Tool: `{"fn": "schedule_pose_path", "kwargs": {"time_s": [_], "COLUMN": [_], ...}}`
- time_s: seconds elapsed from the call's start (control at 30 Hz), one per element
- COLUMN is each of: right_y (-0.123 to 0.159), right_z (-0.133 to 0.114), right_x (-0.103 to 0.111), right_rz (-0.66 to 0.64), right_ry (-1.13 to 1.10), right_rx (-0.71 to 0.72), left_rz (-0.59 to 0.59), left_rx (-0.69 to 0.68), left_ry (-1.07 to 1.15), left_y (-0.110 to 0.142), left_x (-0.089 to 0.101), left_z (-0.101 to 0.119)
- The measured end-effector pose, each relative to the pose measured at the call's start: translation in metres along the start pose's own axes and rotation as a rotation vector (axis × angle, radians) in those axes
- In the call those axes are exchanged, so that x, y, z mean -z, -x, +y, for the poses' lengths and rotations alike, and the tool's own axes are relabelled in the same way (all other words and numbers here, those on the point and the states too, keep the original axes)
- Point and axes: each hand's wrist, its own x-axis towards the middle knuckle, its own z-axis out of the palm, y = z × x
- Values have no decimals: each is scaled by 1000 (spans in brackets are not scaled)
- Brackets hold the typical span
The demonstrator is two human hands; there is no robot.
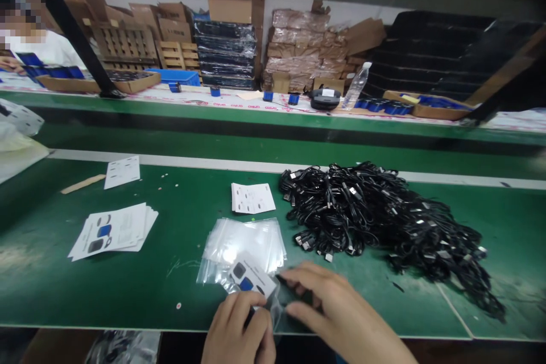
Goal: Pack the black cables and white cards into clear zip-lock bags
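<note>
At the table's front edge, my left hand (241, 324) has its fingers curled on a clear plastic bag (276, 310). A printed card (251, 277) with device pictures shows at that bag, just above my fingers. Something dark shows between the fingers, too hidden to name. My right hand (328, 298) is to the right of the bag, thumb and fingers apart, with a small dark thing by its fingertips. Behind the hands lies a stack of clear zip bags (243, 239). A heap of black USB cables (367, 210) spreads to the right.
Printed leaflets (115, 230) lie fanned at left, near another sheet (123, 172) and a tan strip (83, 183). A leaflet stack (253, 198) sits behind the bags. On the raised far shelf are blue items (215, 91) and a plastic bottle (357, 86). A person (42, 45) is at far left.
</note>
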Motion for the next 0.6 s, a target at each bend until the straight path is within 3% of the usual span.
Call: {"fn": "schedule_pose_path", "kwargs": {"time_s": [0.13, 0.23, 0.3, 0.4, 0.6], "right_y": [-19, -43, -57, -68, -58], "right_z": [20, 25, 25, 26, 30], "right_x": [16, 20, 22, 26, 35], "right_rz": [409, 378, 318, 332, 614], "right_ry": [542, 797, 803, 711, 315], "right_rx": [59, 105, 131, 156, 138], "left_rz": [-21, -37, -48, -62, -84], "left_rx": [1, -3, -7, -6, 52], "left_ry": [-25, -42, -43, -16, 133], "left_y": [-2, -2, -2, -3, -10], "left_x": [-1, -3, -4, -3, 5], "left_z": [1, 2, 2, -1, -8]}}
